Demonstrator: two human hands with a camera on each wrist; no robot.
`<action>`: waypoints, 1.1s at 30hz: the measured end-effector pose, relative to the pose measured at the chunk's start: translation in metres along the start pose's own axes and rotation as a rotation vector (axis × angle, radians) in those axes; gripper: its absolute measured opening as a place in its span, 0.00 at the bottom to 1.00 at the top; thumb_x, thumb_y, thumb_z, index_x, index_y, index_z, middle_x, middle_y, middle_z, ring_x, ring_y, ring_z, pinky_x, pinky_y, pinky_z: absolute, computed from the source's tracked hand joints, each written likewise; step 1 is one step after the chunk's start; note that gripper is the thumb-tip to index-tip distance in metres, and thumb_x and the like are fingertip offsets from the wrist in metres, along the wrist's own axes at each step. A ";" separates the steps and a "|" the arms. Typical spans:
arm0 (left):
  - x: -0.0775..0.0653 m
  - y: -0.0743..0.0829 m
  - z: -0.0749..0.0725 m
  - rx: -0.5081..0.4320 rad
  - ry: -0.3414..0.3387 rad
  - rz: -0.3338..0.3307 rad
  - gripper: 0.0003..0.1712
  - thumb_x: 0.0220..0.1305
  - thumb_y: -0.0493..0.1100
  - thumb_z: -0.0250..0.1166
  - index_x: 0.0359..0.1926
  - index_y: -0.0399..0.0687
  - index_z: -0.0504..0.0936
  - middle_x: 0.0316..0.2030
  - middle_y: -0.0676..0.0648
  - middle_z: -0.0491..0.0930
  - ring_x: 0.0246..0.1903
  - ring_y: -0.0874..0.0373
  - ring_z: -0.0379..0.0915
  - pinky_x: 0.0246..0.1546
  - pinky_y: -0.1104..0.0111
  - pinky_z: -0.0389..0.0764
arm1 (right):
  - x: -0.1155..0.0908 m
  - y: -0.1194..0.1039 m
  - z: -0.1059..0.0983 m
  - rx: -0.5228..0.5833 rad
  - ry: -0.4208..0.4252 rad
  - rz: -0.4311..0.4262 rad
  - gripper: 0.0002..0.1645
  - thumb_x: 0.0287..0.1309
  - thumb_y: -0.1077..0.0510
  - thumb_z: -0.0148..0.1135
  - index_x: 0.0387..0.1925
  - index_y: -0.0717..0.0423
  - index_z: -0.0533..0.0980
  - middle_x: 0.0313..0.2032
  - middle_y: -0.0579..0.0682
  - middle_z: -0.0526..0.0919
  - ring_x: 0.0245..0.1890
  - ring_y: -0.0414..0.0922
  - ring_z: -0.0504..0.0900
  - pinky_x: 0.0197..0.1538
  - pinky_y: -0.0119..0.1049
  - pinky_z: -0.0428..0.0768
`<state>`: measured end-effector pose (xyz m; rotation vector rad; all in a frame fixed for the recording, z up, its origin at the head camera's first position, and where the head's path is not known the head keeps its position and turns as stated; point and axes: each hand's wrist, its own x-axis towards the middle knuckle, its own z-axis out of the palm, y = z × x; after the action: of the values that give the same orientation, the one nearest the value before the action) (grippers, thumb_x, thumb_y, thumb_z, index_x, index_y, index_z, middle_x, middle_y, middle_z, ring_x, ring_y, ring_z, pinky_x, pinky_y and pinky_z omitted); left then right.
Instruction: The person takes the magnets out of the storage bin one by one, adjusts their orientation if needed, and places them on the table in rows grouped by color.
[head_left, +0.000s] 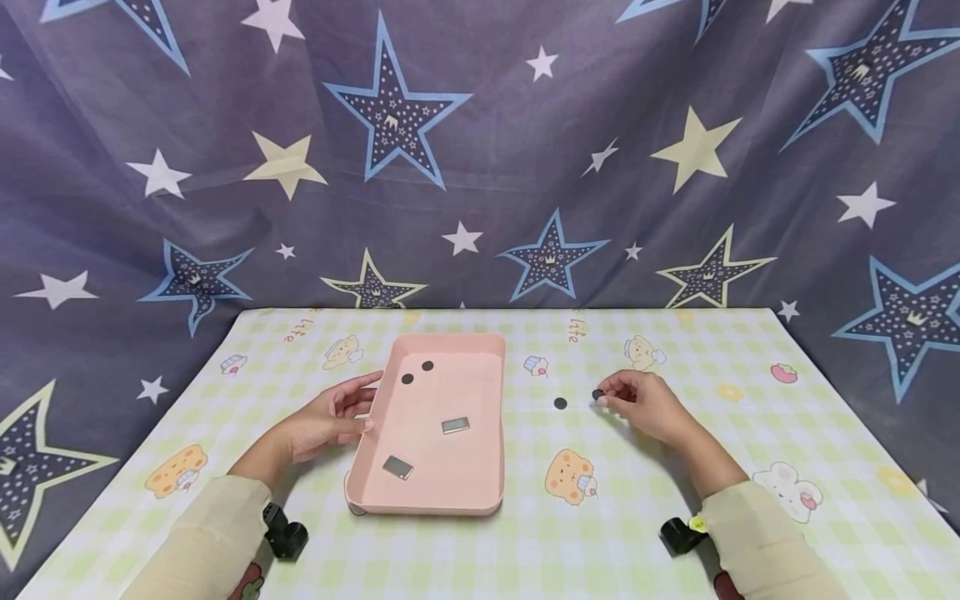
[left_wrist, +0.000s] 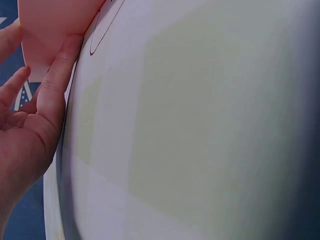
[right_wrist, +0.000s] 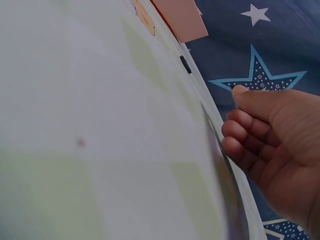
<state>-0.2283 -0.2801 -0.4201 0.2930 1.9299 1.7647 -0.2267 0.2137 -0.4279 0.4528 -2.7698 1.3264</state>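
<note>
A shallow pink tray [head_left: 427,505] lies left of the middle of the table. Inside it are two small black discs [head_left: 427,366] near the far end and two small silver-grey rectangular pieces [head_left: 455,426] closer to me. My left hand [head_left: 330,419] is at the tray's left wall; in the left wrist view, its fairly straight fingers [left_wrist: 56,80] touch the pink side. To the right of the tray, my right hand [head_left: 645,406] pinches a black disc [head_left: 597,394] between thumb and fingertips, close over the tablecloth. Another black disc [head_left: 560,403] rests on the cloth between that hand and the tray.
A green-and-white checked cloth [head_left: 622,542] with cartoon prints covers the table. Behind the far edge hangs a dark curtain [head_left: 510,150] patterned with stars. Small black devices [head_left: 681,536] are worn at both wrists.
</note>
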 end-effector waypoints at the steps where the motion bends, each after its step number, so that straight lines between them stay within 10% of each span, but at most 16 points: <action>1: 0.000 0.000 0.000 -0.003 0.001 -0.003 0.49 0.63 0.30 0.63 0.77 0.44 0.45 0.71 0.30 0.51 0.60 0.53 0.66 0.52 0.61 0.78 | 0.000 0.001 0.000 -0.006 -0.006 0.002 0.07 0.59 0.64 0.66 0.39 0.62 0.81 0.29 0.48 0.81 0.30 0.45 0.77 0.32 0.32 0.77; 33: 0.001 0.003 -0.001 -0.001 -0.017 -0.002 0.49 0.63 0.30 0.63 0.77 0.44 0.44 0.72 0.30 0.50 0.63 0.49 0.63 0.53 0.61 0.77 | 0.005 -0.002 0.001 -0.122 -0.050 -0.011 0.08 0.58 0.64 0.67 0.41 0.61 0.82 0.28 0.46 0.78 0.27 0.42 0.72 0.33 0.36 0.73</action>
<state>-0.2297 -0.2804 -0.4173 0.3056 1.9170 1.7560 -0.2306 0.2105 -0.4260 0.5000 -2.8637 1.1504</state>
